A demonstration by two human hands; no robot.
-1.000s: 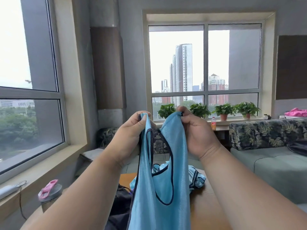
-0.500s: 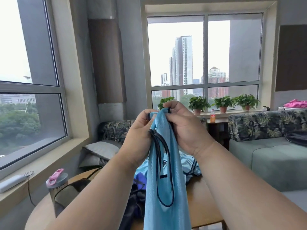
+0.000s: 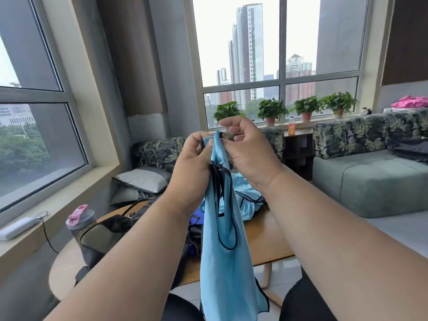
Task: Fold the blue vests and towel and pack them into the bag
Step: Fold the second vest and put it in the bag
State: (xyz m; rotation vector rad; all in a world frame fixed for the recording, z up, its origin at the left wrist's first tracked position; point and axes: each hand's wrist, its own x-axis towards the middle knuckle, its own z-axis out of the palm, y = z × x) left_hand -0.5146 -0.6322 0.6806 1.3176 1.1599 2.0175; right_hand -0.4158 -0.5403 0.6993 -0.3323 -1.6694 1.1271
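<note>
Two hands hold a light blue vest (image 3: 222,262) up by its shoulder straps above a round wooden table (image 3: 261,237).

The left hand (image 3: 193,167) curls around the gathered dark-trimmed straps, gripping them in its fist, while the right hand (image 3: 247,151) pinches the top of the same straps between thumb and fingers, its other fingers loosely bent; the vest hangs down between the forearms, past the table's near edge. More blue vests (image 3: 247,200) lie heaped toward the table's far edge. A dark bag (image 3: 104,237) sits open at the left edge, beside a bottle with a pink lid (image 3: 80,218).
</note>
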